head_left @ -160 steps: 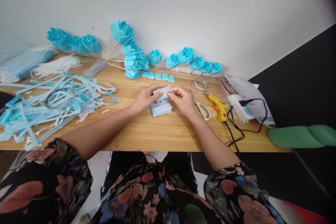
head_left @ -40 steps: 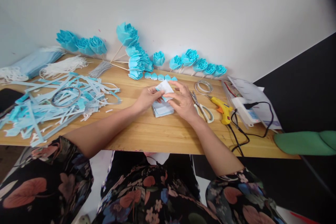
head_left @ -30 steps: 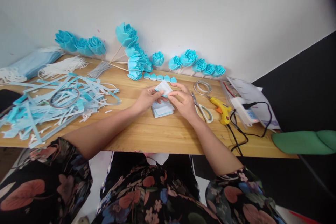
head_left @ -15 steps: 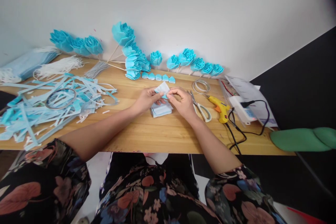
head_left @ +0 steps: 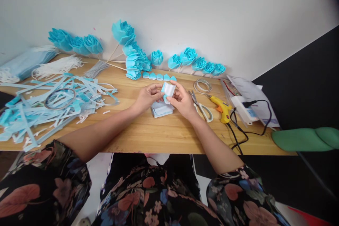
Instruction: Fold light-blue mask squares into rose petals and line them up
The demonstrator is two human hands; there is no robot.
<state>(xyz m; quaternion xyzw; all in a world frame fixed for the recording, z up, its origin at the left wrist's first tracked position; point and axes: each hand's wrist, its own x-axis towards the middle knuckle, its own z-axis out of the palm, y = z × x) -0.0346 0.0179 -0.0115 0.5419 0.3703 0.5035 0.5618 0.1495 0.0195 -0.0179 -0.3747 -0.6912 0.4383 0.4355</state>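
Between my two hands is a small white-and-light-blue fabric piece [head_left: 169,90], partly folded along its left side. My left hand [head_left: 148,98] pinches its left edge with thumb and fingers. On the other side, my right hand [head_left: 182,100] has its thumb at the lower part and its fingers at the upper right corner. Right below lies a stack of pale fabric pieces [head_left: 162,109] on the wooden table. Several small folded blue petals [head_left: 159,77] sit in a row just beyond my hands.
Blue fabric flowers [head_left: 134,61] on sticks line the wall. Tangled fabric strips [head_left: 60,102] cover the left side, near pale blue masks [head_left: 29,63]. Scissors [head_left: 202,107], tape rolls [head_left: 202,86], a yellow glue gun [head_left: 222,108] and a power strip [head_left: 245,110] lie to the right.
The fabric piece has turned from a raised point to a more upright rectangle with a blue fold at its left. My right fingers have moved up to its top corner.
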